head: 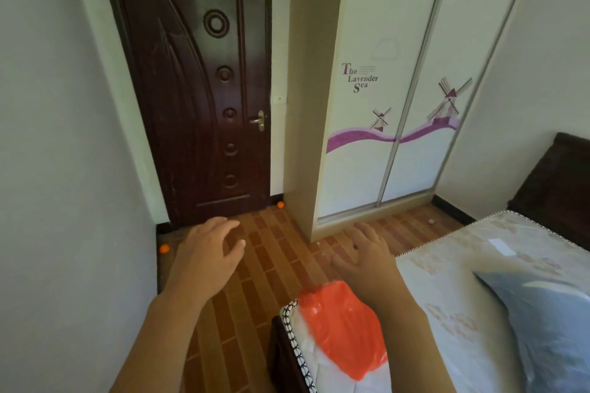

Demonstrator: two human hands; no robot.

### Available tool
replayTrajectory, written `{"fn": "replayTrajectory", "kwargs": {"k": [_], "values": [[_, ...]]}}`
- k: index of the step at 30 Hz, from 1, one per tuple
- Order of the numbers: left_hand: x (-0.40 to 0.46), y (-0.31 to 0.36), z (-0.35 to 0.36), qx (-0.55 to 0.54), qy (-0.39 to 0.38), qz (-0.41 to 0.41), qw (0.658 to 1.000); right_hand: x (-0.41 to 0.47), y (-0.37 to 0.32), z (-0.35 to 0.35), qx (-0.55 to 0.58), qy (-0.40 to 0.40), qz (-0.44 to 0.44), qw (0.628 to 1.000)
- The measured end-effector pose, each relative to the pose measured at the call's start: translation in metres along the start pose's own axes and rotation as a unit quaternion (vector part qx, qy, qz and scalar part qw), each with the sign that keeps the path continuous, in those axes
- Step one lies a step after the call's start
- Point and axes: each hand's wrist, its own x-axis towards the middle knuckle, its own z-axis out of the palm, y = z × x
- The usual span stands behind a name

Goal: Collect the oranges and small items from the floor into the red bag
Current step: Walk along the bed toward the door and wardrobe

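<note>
fingers of both hands, left hand (207, 252) and right hand (367, 255), spread apart, empty; red bag (344, 325) behind them on the bed (479, 265), oranges (164, 248) ahead, seemingly before any pickup.

The red bag (343, 325), thin crumpled plastic, lies flat on the corner of the bed (447, 297). One orange (280, 204) sits on the floor (274, 265) at the door's foot; another orange (164, 248) rests by the left wall. Small pale scraps (431, 221) lie near the wardrobe.
</note>
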Motion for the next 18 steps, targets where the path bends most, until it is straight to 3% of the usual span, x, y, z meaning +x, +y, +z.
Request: {"fn": "replayTrajectory", "kwargs": {"k": [18], "values": [[0.249, -0.068, 0.031, 0.047, 0.021, -0.093, 0.994, 0.309, -0.033, 0.133, 0.033, -0.092, -0.044, 0.994]]}}
